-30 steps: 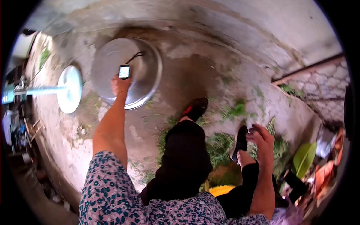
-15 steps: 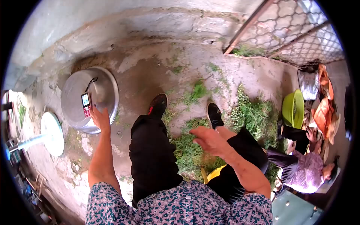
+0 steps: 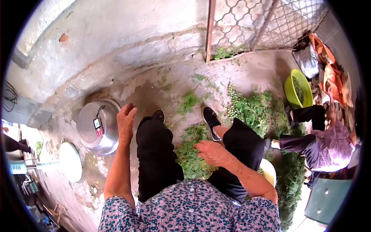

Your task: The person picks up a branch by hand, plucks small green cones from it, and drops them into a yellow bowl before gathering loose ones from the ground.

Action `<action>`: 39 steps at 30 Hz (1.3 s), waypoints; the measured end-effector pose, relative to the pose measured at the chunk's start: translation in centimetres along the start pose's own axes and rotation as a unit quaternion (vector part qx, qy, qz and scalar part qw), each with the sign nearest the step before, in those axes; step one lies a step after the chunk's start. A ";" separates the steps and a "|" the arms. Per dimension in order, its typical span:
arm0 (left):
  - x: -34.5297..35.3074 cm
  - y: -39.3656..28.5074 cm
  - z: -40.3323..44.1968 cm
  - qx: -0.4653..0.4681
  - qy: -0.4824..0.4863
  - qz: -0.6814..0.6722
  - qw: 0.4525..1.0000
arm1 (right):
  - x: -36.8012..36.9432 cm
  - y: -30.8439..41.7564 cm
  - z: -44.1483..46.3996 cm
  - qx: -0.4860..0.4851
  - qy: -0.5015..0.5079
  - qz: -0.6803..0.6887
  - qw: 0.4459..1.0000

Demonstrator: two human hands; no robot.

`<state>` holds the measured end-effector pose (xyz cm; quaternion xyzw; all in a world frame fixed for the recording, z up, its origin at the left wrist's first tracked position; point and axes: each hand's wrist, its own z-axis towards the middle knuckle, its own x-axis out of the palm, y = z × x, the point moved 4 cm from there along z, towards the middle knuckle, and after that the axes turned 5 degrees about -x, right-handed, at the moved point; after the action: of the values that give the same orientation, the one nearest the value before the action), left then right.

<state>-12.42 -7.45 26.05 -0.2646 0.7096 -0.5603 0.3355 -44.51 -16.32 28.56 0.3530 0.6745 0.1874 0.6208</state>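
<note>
My left hand (image 3: pixel 126 121) is raised beside an upturned metal basin (image 3: pixel 87 129), apart from it, with loosely bent fingers and nothing in them. On the basin's flat bottom lies a red-and-black keypad phone (image 3: pixel 98 127) with a lit screen and a dark strap. My right hand (image 3: pixel 213 152) hovers over green plant stems (image 3: pixel 191 154) strewn between my feet. Its fingers are loosely stretched, thumb below, and hold nothing visible. A larger heap of leafy stems (image 3: pixel 255 110) with small pale green pods or heads spreads beyond my right foot.
A yellow-green tub (image 3: pixel 289 91) with green bits inside stands at right. Beside it sits a person in a purple top (image 3: pixel 334 145). A pale yellow bowl (image 3: pixel 269 172) shows behind my right thigh. A round white base (image 3: pixel 70 162) stands left; a metal lattice (image 3: pixel 239 27) leans at the wall.
My left hand has moved away from the phone and basin, toward the right and up. The phone stays on the basin. My right hand hardly moves, while the whole view has shifted.
</note>
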 end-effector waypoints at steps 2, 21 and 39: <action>2.1 -4.0 -1.0 0.042 0.014 0.009 0.999 | -0.2 -0.1 -1.6 0.024 -0.036 0.004 0.999; 22.5 -10.5 -5.4 0.305 0.419 0.301 0.801 | -6.0 -5.1 -2.4 0.068 0.016 -0.099 0.993; 19.9 -9.4 -4.0 0.292 0.473 0.466 0.688 | -8.4 -34.7 12.3 0.247 0.010 -0.133 0.960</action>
<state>-28.13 -22.14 32.16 0.5115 0.6066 -0.5620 0.2333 -41.21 -48.17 8.53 0.4004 0.7468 -0.0664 0.5268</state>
